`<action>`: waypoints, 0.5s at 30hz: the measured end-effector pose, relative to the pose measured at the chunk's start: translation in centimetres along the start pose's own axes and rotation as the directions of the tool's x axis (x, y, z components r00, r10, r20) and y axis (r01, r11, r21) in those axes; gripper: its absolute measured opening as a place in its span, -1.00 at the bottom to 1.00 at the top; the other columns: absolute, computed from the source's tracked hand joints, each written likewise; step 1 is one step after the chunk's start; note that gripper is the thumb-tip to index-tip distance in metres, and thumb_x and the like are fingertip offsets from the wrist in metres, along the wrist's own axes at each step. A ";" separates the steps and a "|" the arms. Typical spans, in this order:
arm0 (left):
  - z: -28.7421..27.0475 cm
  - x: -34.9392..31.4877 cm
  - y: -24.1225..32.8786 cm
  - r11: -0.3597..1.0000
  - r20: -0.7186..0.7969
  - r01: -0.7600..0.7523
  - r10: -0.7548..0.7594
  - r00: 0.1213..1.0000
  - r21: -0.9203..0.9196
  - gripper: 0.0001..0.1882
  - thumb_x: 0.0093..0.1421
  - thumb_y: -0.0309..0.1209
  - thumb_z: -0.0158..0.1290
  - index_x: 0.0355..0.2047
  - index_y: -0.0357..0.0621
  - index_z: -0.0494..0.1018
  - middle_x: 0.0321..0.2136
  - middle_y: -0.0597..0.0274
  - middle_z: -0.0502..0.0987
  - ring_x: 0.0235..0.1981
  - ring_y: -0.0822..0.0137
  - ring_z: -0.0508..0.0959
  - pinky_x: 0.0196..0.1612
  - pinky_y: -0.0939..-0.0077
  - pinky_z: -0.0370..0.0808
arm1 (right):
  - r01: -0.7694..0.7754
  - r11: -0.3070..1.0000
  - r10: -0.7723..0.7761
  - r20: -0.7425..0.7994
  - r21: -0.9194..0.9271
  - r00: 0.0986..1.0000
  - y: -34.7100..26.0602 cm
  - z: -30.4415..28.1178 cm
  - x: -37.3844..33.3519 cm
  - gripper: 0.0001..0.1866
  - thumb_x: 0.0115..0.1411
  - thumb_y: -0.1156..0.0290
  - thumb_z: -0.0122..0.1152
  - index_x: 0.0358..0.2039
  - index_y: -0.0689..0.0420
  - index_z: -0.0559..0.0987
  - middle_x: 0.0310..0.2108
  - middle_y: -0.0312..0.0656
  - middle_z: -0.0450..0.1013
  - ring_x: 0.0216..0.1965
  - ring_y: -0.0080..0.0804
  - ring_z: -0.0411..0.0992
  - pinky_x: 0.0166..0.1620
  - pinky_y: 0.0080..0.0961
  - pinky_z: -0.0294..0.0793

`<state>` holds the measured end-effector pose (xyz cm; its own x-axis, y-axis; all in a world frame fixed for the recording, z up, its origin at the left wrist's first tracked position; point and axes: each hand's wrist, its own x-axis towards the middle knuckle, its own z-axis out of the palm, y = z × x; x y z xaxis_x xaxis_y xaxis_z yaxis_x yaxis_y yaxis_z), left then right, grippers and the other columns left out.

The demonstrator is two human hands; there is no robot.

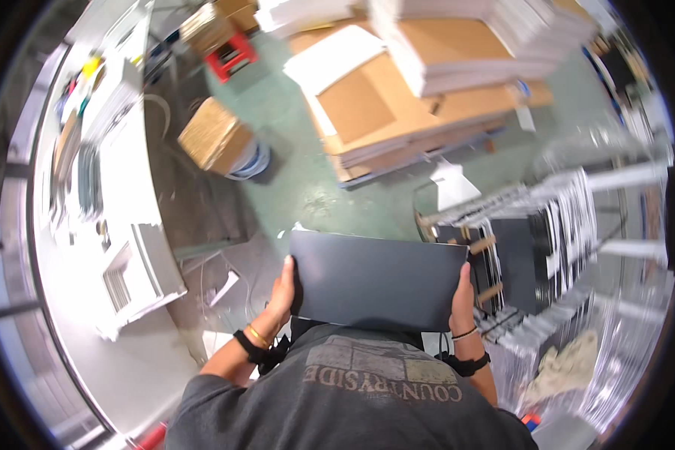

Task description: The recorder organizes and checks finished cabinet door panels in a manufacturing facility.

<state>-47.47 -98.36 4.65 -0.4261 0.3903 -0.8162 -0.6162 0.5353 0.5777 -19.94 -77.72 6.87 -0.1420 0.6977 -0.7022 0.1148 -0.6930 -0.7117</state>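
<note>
Green, slightly shiny floor (315, 199) is seen beyond a dark grey, flat rectangular panel (375, 281), which is held lengthwise across the front of the wearer's body. Its left short edge is gripped by the left hand (282, 289) and its right short edge by the right hand (462, 304), with both thumbs laid along the sides; the fingers underneath are hidden. To the left of the panel, a long white-topped desk (139, 191) is set, loaded with boards and small items. Beyond the panel and to its left, a brown cardboard box (216, 135) is supported on a white-and-blue round bucket (253, 161), and farther off a red plastic stool (231, 58) is covered by another carton. Straight beyond the panel, brown cardboard sheets (356, 105) are piled, topped partly by stacked white sheets (461, 79). Just right of the panel, upright dark and white boards (523, 262) are ranged in a row.
</note>
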 end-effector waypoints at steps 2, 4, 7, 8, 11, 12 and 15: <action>-2.1 -0.9 2.3 0.997 -0.007 0.001 -0.002 1.000 -0.080 -0.15 0.14 0.19 -0.34 0.03 -0.51 0.14 0.00 -0.12 0.26 0.03 0.21 0.29 0.05 0.48 0.20 | 0.009 1.000 -0.010 0.044 0.023 0.999 -0.4 3.7 -0.4 -0.45 0.24 0.00 -0.26 -0.16 0.29 0.42 -0.23 -0.23 0.40 -0.23 -0.53 0.35 -0.13 -0.62 0.31; -4.9 -0.4 3.3 0.997 -0.109 -0.024 0.015 0.994 -0.079 -0.15 0.15 0.18 -0.34 0.03 -0.51 0.14 0.00 -0.12 0.26 0.03 0.21 0.28 0.06 0.48 0.20 | 0.004 1.000 -0.004 0.102 0.002 0.995 -1.3 8.1 -0.4 -0.45 0.24 0.00 -0.26 -0.16 0.29 0.42 -0.23 -0.23 0.40 -0.23 -0.52 0.35 -0.13 -0.62 0.30; -10.2 0.6 6.6 0.993 -0.112 -0.031 0.018 0.994 -0.116 -0.20 0.16 0.16 -0.34 0.00 -0.47 0.20 -0.04 -0.07 0.32 -0.02 0.23 0.33 0.03 0.48 0.24 | 0.031 0.999 -0.028 0.147 -0.015 0.989 -1.8 14.6 -0.5 -0.45 0.24 0.01 -0.26 -0.16 0.28 0.42 -0.23 -0.23 0.40 -0.23 -0.51 0.35 -0.12 -0.62 0.30; -11.6 0.9 7.8 0.992 -0.139 -0.056 0.040 0.989 -0.113 -0.22 0.17 0.15 -0.35 -0.01 -0.45 0.22 -0.06 -0.05 0.34 -0.04 0.24 0.35 0.01 0.49 0.25 | 0.061 0.998 -0.056 0.165 -0.025 0.985 -1.6 16.4 0.2 -0.46 0.24 0.01 -0.26 -0.16 0.28 0.42 -0.23 -0.23 0.40 -0.23 -0.51 0.35 -0.12 -0.62 0.30; -15.1 0.8 11.8 0.977 -0.178 -0.098 0.064 0.982 -0.189 -0.25 0.19 0.13 -0.37 -0.03 -0.42 0.25 -0.09 0.00 0.37 -0.07 0.27 0.38 -0.01 0.51 0.28 | 0.183 0.980 -0.163 0.203 -0.083 0.965 -1.8 21.8 2.7 -0.46 0.24 0.01 -0.26 -0.16 0.28 0.42 -0.23 -0.25 0.40 -0.23 -0.52 0.35 -0.15 -0.62 0.32; -16.6 0.5 12.7 0.967 -0.206 -0.114 0.066 0.976 -0.228 -0.26 0.19 0.12 -0.37 -0.02 -0.42 0.24 -0.09 0.01 0.36 -0.07 0.28 0.38 -0.01 0.52 0.28 | 0.175 0.976 -0.143 0.227 -0.132 0.964 -2.5 24.4 2.5 -0.49 0.25 0.05 -0.27 -0.18 0.29 0.42 -0.24 -0.26 0.39 -0.22 -0.53 0.33 -0.14 -0.62 0.30; -20.1 0.4 13.4 0.938 -0.238 -0.165 0.093 0.967 -0.304 -0.26 0.19 0.13 -0.39 0.01 -0.40 0.20 -0.06 0.03 0.34 -0.05 0.29 0.37 -0.01 0.52 0.28 | 0.153 0.978 -0.092 0.363 -0.141 0.927 -5.6 30.8 2.1 -0.48 0.25 0.05 -0.27 -0.22 0.31 0.44 -0.27 -0.24 0.41 -0.27 -0.53 0.35 -0.18 -0.61 0.32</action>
<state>-69.22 -106.08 11.82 -0.6265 0.2489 -0.7386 -0.7094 0.2105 0.6727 -51.12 -77.99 9.93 -0.4996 0.6448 -0.5785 0.2293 -0.5455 -0.8061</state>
